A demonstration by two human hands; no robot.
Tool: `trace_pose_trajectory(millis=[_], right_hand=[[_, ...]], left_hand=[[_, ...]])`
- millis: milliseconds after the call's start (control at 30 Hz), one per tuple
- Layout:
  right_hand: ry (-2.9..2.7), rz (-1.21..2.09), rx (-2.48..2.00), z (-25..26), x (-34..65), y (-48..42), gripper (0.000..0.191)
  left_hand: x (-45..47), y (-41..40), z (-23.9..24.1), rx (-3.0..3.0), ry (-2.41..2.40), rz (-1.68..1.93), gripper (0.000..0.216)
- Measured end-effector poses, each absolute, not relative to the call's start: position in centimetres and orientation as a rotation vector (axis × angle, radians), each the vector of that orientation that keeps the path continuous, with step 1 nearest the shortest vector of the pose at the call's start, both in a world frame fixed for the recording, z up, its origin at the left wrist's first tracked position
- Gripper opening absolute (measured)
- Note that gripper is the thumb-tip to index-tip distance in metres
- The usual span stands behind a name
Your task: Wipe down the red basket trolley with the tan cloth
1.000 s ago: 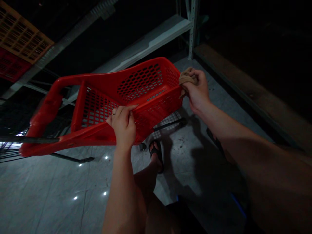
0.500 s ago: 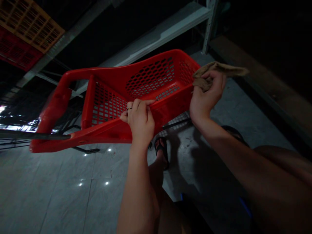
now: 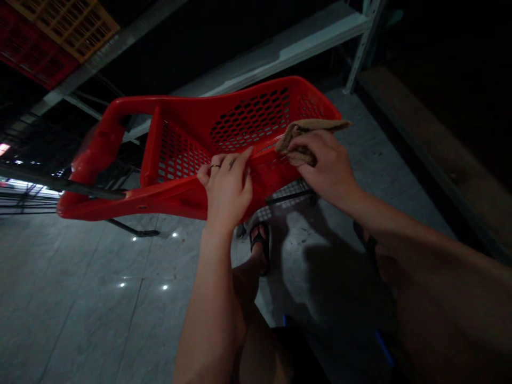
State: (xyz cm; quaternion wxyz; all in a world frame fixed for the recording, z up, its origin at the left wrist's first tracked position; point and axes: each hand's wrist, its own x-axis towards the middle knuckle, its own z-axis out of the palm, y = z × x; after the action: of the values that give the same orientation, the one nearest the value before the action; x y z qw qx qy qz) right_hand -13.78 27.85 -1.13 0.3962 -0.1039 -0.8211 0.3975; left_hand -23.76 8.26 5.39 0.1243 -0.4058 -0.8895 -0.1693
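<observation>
A red plastic shopping cart (image 3: 180,197) with perforated walls stands in front of me, its handle end to the left. My left hand (image 3: 228,184) is closed over the near rim around the middle, a ring on one finger. Farther right along that rim, my right hand (image 3: 330,162) grips a brown cloth (image 3: 304,128) that is folded over the edge and touches it. One end of the cloth sticks out to the right. The cart's basket has nothing visible inside.
A grey metal shelf (image 3: 288,50) runs behind the cart. Yellow (image 3: 76,24) and red crates (image 3: 34,50) sit on a rack at upper left. Below are grey floor tiles (image 3: 96,288) and my sandalled foot (image 3: 260,242). A dark ledge (image 3: 436,144) lies at right.
My right hand has slid the cloth leftward along the near rim, from the cart's right corner toward my left hand. The left hand keeps its hold on the rim.
</observation>
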Motion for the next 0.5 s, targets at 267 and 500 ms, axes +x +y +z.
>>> trace_pose_trajectory(millis=[267,500], right_hand=[[-1.913,0.857,-0.498,-3.8,-13.0,33.7,0.039],[-2.062,0.803,-0.125,-6.0,-16.8,26.8,0.048]], left_hand=[[-25.1,5.7,5.9,-0.867,-2.586,-0.375,0.027],[-24.8,7.2,5.1,-0.869,-2.528,-0.327,0.033]])
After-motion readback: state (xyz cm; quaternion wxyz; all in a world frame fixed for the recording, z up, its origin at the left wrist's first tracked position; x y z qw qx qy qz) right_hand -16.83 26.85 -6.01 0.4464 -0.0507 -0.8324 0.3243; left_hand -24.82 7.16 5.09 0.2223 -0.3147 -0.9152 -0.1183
